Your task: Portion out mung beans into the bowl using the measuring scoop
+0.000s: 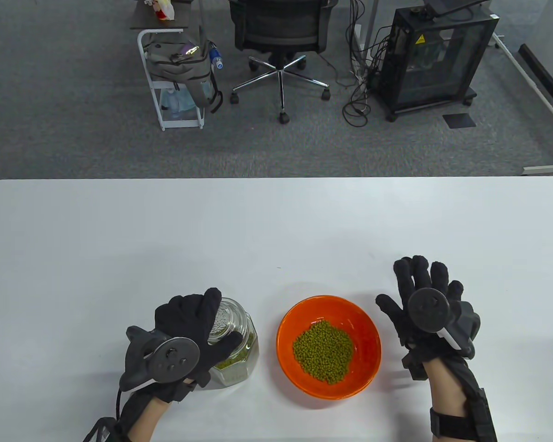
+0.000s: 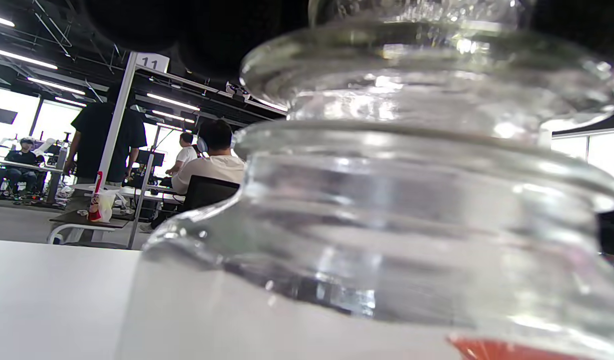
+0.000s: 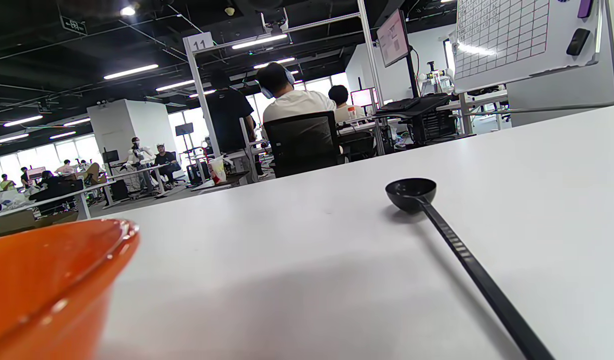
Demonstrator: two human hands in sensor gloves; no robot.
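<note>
1. Table view: our left hand point(image 1: 189, 338) wraps its grip around the glass jar point(image 1: 232, 343) of mung beans point(image 1: 228, 363); the orange bowl point(image 1: 304, 313), just right of it on the table point(image 1: 276, 230), holds a heap of beans; our right hand point(image 1: 426, 308) hovers flat, fingers spread, gripping nothing
2. Left wrist view: we see the jar's neck point(image 2: 411, 190) close up
3. Right wrist view: the black measuring scoop point(image 3: 411, 192) lies on the table beside the bowl's rim point(image 3: 62, 250)
</note>
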